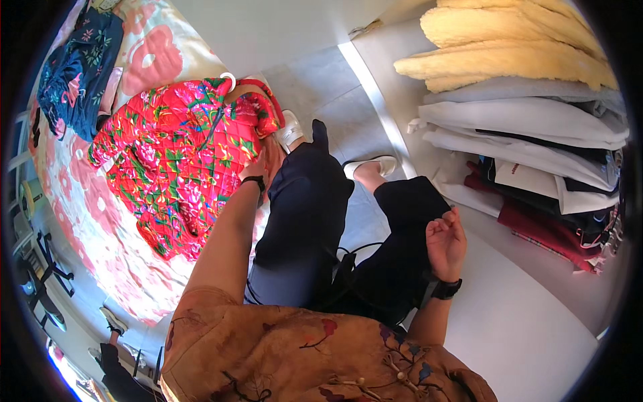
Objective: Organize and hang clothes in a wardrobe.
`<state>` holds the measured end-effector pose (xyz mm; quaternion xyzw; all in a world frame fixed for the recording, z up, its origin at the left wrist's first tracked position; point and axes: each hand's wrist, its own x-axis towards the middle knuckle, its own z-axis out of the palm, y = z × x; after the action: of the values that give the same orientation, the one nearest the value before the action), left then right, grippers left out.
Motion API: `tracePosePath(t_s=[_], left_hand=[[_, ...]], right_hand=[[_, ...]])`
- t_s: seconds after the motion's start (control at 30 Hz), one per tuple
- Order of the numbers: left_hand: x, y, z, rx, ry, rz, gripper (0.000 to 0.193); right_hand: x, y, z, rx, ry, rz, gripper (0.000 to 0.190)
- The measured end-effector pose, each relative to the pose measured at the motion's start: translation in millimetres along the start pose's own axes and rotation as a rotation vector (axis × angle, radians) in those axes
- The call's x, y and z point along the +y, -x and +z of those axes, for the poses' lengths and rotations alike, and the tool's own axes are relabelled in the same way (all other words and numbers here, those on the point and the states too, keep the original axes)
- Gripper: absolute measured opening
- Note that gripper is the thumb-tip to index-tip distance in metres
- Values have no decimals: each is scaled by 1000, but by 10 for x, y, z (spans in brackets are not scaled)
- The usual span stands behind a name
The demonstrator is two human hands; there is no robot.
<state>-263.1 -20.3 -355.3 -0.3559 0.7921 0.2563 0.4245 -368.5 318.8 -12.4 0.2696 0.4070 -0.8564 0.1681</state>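
A red quilted jacket [201, 120] with a bright floral print lies spread on the bed, its collar towards the far side. The white hook of a clothes hanger [229, 80] sticks out at the collar. My left hand [255, 167] rests at the jacket's near right edge, beside my knee. Whether its fingers grip the cloth is not clear. Above my right thigh, my right hand [447, 243] is raised palm up with its fingers curled together. A tiny dark spot shows at its fingertips, too small to identify.
A flower-patterned bedsheet [100, 201] covers the bed under the jacket. Dark blue floral clothing [83, 75] lies at the far left. Right of me, folded clothes [522, 125] are stacked beneath yellow fleece cloth [502, 50]. Another person's shoe [113, 320] shows at lower left.
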Motion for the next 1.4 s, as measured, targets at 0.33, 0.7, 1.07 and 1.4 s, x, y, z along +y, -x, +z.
tracePosePath(t_s=[0.33,0.7,1.07,1.4], left_hand=[[14,-172,-242,74,-141,-93,38],[-271,-149,-153,277,108,-19,33],[173,-364,-614,536,463,-317,69],[-206,-464,-640,427,371,-338,63]], right_hand=[[39,-160,102,-70,15,23,17],[65,-220,76,-51,2,33,16],[43,-206,106,-18,55,21,14],[-49,-296,37,-2,111,-16,15]])
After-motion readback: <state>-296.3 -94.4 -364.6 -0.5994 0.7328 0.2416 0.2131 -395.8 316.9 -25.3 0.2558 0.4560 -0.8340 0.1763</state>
